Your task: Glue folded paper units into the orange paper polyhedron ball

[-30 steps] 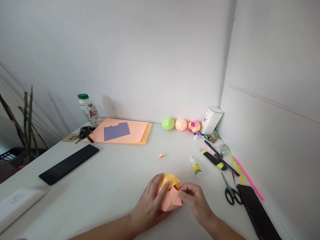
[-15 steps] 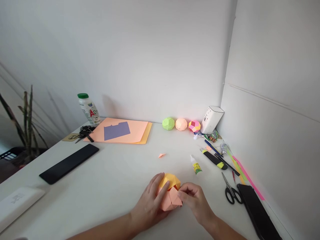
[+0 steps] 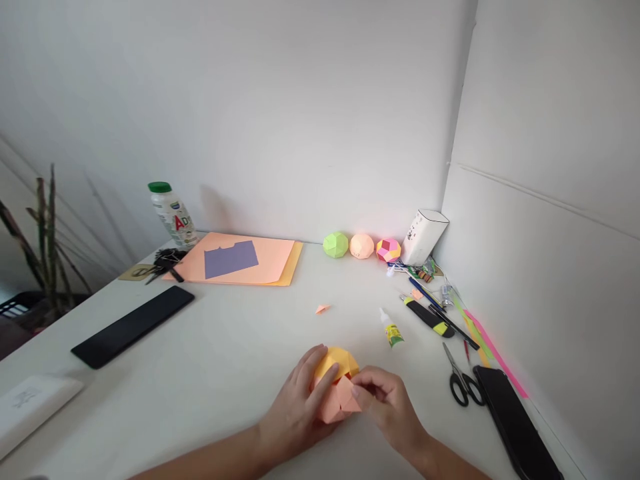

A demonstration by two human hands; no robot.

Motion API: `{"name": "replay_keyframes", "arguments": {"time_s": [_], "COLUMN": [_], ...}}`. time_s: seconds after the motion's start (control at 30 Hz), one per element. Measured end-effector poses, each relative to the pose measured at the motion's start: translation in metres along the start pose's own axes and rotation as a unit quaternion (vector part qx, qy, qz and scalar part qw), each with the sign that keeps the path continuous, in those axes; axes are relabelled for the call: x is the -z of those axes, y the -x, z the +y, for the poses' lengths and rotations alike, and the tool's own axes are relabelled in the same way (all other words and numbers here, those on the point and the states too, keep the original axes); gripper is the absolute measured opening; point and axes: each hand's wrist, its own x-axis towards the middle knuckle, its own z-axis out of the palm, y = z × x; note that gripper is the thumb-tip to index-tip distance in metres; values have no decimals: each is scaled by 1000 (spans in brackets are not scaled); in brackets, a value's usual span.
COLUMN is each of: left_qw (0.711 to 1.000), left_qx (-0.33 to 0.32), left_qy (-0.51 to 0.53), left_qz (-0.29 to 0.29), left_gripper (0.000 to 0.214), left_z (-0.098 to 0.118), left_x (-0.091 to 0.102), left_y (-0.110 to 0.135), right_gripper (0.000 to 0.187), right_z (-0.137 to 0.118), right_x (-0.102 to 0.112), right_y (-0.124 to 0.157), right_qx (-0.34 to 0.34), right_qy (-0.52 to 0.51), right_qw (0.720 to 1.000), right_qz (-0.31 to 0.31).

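From the head camera we look down over a white table (image 3: 240, 347), with a paper ball (image 3: 330, 405) low and just right of the middle, between our two hands. The ball is yellow on top and peach below, and a narrow reddish opening shows between the two colours. Our left hand (image 3: 295, 403) curls around its left side with fingers laid over the top; we cannot tell where its thumb is. Our right hand (image 3: 393, 407) pinches the right edge of the peach part between thumb and forefinger.

Beyond the ball we see a peach paper scrap (image 3: 322, 309) and a glue bottle (image 3: 393, 333). Near the wall (image 3: 300, 120), a green ball (image 3: 335, 245), a peach ball (image 3: 361, 246) and a pink ball (image 3: 389, 250) sit in a row beside a white box (image 3: 424, 239). On our right lie a cutter (image 3: 425, 316), a pair of scissors (image 3: 461, 374) and a phone (image 3: 517, 423). On our left, a purple sheet (image 3: 231, 260) lies on a larger peach sheet (image 3: 277, 257), near a bottle with a green cap (image 3: 175, 217).
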Motion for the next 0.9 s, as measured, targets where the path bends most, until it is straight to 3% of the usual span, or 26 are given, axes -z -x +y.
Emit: {"name": "replay_keyframes", "arguments": {"time_s": [0.3, 0.5, 0.63, 0.9], "left_qw": [998, 998, 998, 998], "left_qx": [15, -30, -24, -34], "left_qy": [42, 45, 53, 51], "left_qz": [-45, -37, -38, -20], "left_gripper": [75, 78, 74, 77], "left_z": [-2, -4, -3, 1], "left_x": [7, 10, 12, 13], "left_y": [4, -2, -5, -6], "right_gripper": [23, 22, 23, 20], "right_z": [1, 3, 1, 2], "right_x": [0, -1, -1, -1], "right_y": [-1, 1, 3, 1], "right_qx": [22, 40, 56, 19], "right_qy": [36, 49, 64, 40], "right_qw": [999, 997, 996, 998], "right_qz": [-21, -34, -31, -34]}}
